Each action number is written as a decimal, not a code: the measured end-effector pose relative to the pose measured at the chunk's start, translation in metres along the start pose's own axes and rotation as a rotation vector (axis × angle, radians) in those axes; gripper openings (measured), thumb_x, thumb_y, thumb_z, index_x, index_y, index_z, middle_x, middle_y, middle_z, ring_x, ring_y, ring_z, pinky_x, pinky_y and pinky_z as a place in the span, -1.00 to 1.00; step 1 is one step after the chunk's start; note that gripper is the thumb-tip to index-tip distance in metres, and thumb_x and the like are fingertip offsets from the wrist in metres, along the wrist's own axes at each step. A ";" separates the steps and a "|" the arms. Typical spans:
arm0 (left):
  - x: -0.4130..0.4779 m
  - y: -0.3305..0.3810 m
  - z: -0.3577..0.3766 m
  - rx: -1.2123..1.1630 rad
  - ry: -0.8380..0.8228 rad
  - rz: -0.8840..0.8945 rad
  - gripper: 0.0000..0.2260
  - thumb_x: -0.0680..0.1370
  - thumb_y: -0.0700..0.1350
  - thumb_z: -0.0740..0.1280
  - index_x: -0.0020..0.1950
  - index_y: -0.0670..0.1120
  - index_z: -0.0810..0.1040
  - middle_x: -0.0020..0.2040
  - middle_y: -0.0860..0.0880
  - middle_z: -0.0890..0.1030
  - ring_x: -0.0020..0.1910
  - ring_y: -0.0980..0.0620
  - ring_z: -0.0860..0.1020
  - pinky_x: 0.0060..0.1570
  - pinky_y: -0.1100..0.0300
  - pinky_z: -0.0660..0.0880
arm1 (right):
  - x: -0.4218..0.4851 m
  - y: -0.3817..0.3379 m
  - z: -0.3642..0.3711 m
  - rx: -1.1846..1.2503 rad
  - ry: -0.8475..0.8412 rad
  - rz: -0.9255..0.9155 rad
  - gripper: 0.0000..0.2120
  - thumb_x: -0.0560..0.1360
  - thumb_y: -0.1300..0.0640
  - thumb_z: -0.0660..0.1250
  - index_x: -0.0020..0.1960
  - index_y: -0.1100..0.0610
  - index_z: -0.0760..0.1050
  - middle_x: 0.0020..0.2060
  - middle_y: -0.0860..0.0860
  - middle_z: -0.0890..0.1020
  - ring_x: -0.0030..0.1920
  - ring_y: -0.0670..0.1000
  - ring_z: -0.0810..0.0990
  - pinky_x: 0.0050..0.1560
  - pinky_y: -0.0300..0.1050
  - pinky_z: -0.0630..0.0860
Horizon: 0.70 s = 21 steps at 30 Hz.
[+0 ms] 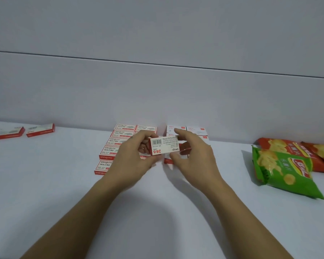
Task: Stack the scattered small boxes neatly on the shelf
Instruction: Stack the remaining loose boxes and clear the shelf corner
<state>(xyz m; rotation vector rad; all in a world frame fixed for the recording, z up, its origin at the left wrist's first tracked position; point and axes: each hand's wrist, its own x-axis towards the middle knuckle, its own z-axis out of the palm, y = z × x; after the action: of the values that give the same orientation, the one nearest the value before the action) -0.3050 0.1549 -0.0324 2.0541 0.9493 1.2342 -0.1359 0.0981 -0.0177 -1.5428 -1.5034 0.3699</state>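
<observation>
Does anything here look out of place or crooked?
Yes. Two loose boxes lie angled at the far left, away from the neat rows by the wall. The held box, pinched between left hand and right hand, shows its print upside down.

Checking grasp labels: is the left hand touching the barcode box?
Touching. Head view: the left hand grips the box at its left end, fingers over the top edge, thumb under it. The right hand pinches the other end.
</observation>
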 end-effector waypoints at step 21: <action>0.002 0.005 0.001 0.104 -0.099 0.081 -0.63 0.30 0.07 0.51 0.01 0.31 0.46 0.00 0.34 0.53 -0.02 0.31 0.51 -0.14 0.54 0.37 | 0.003 -0.012 -0.003 0.828 -0.247 0.448 -0.68 0.52 0.30 0.14 0.18 0.18 0.56 -0.04 0.17 0.70 -0.01 0.15 0.69 0.06 0.10 0.60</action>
<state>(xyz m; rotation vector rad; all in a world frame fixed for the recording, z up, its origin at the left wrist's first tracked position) -0.3020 0.1531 -0.0283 2.2330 0.9102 1.1337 -0.1400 0.0977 -0.0056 -1.1469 -0.9458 1.2997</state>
